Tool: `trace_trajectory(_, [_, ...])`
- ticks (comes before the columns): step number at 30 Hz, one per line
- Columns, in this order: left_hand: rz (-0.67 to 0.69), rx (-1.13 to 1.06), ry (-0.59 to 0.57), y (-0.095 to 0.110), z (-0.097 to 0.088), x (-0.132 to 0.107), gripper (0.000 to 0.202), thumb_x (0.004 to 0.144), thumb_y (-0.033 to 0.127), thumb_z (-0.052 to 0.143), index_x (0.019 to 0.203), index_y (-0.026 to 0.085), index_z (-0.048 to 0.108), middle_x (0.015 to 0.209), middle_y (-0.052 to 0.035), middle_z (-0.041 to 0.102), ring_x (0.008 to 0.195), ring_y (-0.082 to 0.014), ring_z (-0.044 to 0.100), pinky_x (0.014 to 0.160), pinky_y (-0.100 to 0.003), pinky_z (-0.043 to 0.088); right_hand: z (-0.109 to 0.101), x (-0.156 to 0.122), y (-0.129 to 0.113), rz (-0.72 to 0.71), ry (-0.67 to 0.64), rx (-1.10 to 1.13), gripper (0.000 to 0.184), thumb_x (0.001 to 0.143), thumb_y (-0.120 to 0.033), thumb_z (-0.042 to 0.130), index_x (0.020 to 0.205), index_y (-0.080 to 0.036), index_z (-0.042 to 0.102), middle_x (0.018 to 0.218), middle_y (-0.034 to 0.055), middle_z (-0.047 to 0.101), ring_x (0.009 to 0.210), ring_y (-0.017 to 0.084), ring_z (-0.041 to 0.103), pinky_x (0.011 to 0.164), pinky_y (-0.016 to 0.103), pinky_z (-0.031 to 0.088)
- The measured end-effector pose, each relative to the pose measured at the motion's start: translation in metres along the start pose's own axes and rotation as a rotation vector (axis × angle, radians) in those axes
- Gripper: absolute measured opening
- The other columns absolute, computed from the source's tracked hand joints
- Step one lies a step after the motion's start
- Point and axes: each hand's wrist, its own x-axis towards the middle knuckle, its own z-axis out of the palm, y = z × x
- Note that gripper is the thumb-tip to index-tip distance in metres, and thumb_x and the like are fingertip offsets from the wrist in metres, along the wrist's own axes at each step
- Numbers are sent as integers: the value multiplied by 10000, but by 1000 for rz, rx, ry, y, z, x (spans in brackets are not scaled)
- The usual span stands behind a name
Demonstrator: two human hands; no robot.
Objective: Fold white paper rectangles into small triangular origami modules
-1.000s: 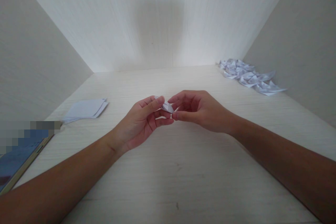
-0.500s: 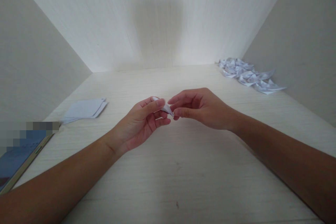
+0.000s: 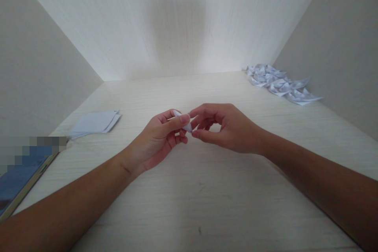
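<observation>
Pinched between the thumb and fingers of my left hand point(image 3: 158, 136) is a small folded piece of white paper point(image 3: 188, 127). The left thumb lies across it, so only its upper end and its pointed lower end show. My right hand point(image 3: 232, 128) is at that pointed end, its thumb and curled fingers closed around the tip. Part of the tip is hidden by the fingers. Both hands are just above the pale table, near the middle of the view.
At left lies a stack of white paper sheets point(image 3: 94, 122). Below it, a device with a gold edge and a partly blurred screen point(image 3: 26, 177) rests at the table's left side. Several folded white paper pieces point(image 3: 277, 84) are heaped at the back right, beside the side wall point(image 3: 339, 59).
My right hand has shifted slightly down, and its thumb has moved a little left along the paper's tip. The left fingers have curled in more beneath the paper.
</observation>
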Motion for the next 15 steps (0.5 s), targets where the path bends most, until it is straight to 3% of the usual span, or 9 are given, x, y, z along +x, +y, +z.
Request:
trace_trajectory(9, [-21, -29, -1, 0, -1, -1, 211, 777, 270, 879, 775, 151, 706, 729, 3, 692, 611, -81, 624, 604, -176, 575, 3, -5, -9, -139, -2, -232, 204, 913, -216, 707, 1095, -200, 618, 960, 13, 752, 756, 118, 707, 656, 230, 547])
trace_trajectory(12, [-67, -90, -3, 1, -2, -1, 175, 800, 256, 854, 798, 143, 720, 742, -1, 701, 597, -82, 635, 605, -179, 583, 4, -5, -9, -218, 2, -293, 89, 986, -223, 633, 1071, -202, 616, 951, 6, 742, 773, 114, 699, 675, 230, 536])
trace_trajectory(15, [-119, -149, 11, 4, -2, 0, 158, 824, 233, 829, 777, 132, 716, 700, 1, 705, 548, -74, 631, 601, -174, 587, 3, -6, -6, -338, 22, -351, 86, 1000, -193, 618, 1083, -178, 634, 1011, 36, 720, 802, 110, 674, 730, 244, 538])
